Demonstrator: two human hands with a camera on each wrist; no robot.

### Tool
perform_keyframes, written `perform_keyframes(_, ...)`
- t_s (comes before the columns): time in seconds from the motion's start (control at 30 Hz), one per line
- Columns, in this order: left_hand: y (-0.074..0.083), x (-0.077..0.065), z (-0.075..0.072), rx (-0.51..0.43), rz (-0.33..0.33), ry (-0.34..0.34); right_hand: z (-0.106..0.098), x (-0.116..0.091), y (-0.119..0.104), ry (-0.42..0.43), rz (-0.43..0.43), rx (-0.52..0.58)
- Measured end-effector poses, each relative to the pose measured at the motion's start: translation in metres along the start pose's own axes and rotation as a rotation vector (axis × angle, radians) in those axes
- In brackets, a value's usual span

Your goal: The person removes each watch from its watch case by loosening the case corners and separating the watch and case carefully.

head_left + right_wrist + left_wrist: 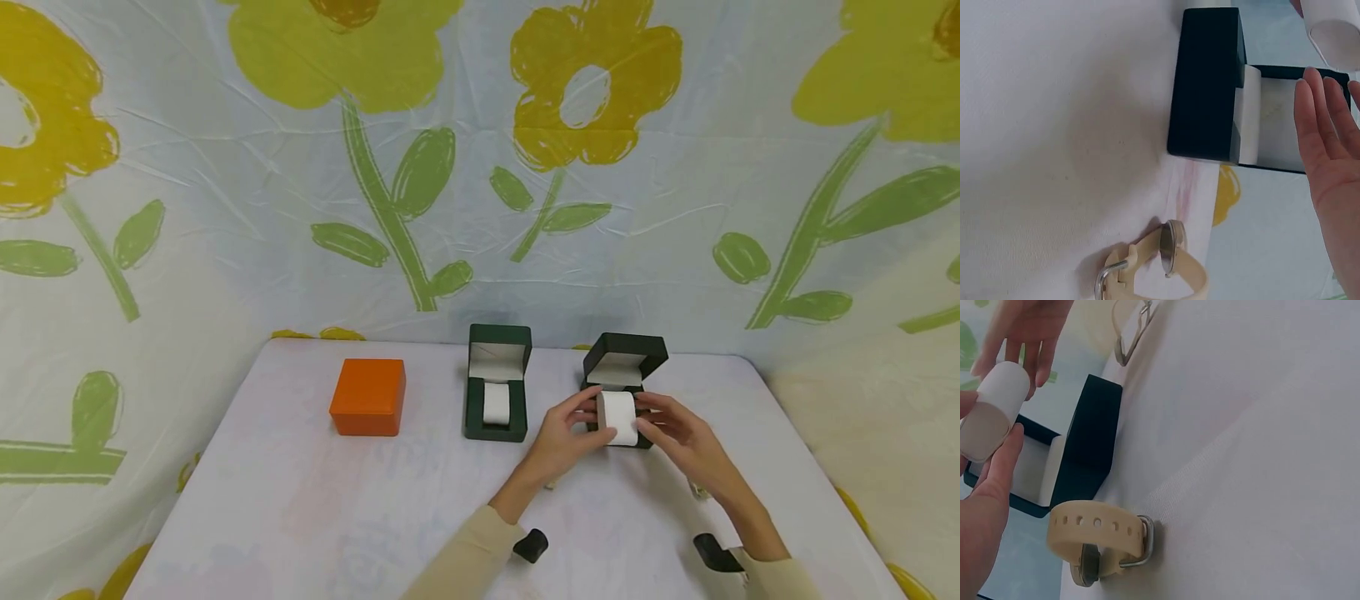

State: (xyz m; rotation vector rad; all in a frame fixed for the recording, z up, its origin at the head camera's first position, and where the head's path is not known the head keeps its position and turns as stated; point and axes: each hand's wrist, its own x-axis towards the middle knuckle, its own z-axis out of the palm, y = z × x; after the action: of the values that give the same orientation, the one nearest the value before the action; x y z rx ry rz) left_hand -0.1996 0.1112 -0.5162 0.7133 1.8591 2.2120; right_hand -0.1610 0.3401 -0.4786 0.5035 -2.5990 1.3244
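A white watch cushion (619,418) is held up just above the front of an open dark green watch box (626,343). My left hand (561,437) grips the cushion from its left side, thumb in front and fingers behind. At the cushion's other side is my right hand (692,440), its fingers nearly straight in the right wrist view; whether it touches the cushion I cannot tell. A watch with a beige strap (1097,528) stands on its side near the box in the left wrist view. Another beige-strapped watch (1172,247) shows in the right wrist view.
Left of my hands stands a second open green watch box (475,408), with a white cushion (497,403) seated inside. Farther left sits a closed orange box (367,396). A flower-print cloth (420,183) hangs behind the white-covered table (375,517).
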Motion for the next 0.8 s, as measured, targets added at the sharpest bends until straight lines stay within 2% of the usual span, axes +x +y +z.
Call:
perform_keyframes(0.3, -0.002, 0.015, 0.008, 0.003, -0.034, 0.007, 0.003, 0.006, 0.004, 0.023, -0.005, 0.077)
perform_keyframes(0.53, 0.000, 0.024, 0.015, 0.131, -0.046, 0.021, 0.002, 0.009, 0.011, 0.051, 0.019, 0.090)
perform_keyframes(0.8, -0.005, 0.038, 0.026, 0.195, -0.066, 0.068, 0.003, 0.013, 0.019, 0.081, 0.040, 0.052)
